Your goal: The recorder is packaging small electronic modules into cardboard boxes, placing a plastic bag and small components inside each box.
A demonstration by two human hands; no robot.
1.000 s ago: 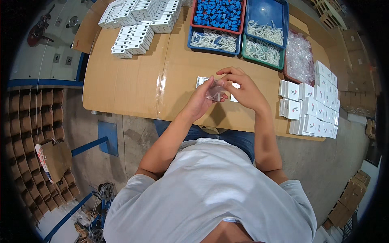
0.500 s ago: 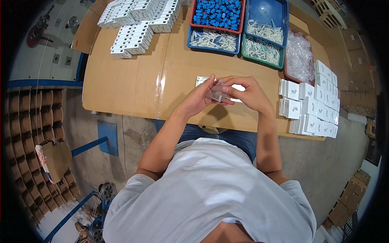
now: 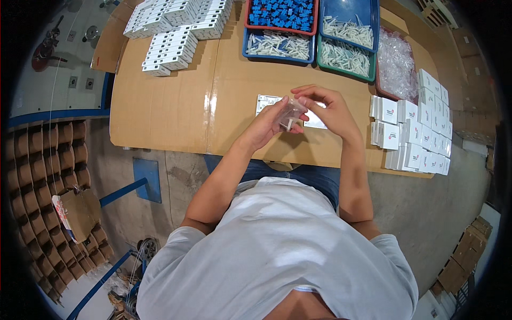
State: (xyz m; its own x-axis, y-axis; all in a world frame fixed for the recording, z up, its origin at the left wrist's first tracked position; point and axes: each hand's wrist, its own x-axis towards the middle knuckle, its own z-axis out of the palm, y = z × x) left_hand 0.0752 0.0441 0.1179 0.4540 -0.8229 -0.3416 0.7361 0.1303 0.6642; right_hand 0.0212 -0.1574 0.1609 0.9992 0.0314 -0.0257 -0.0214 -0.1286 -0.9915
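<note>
A small clear plastic bag [image 3: 290, 113] with a small white piece in its lower end is held between the thumb and fingers of my left hand [image 3: 265, 125]. My right hand [image 3: 332, 113] is at the bag's upper right edge, its thumb and forefinger pinched close together there. Under and behind my hands lies a flat white plate-like part [image 3: 265, 102] with small fittings. A second white flat piece [image 3: 316, 122] shows beneath my right hand, partly hidden.
Along the far side of the cardboard-covered table [image 3: 160, 117] stand a red tray of blue parts [image 3: 281, 15], blue [image 3: 277, 47] and green [image 3: 345, 60] trays of white plugs, and a bin of clear bags [image 3: 397, 66]. White boxes [image 3: 421, 133] are stacked right, white modules [image 3: 170, 50] far left.
My right hand has moved up slightly from the bag's middle to its upper edge. The bag stands more upright in my left hand, and the view has shifted a little.
</note>
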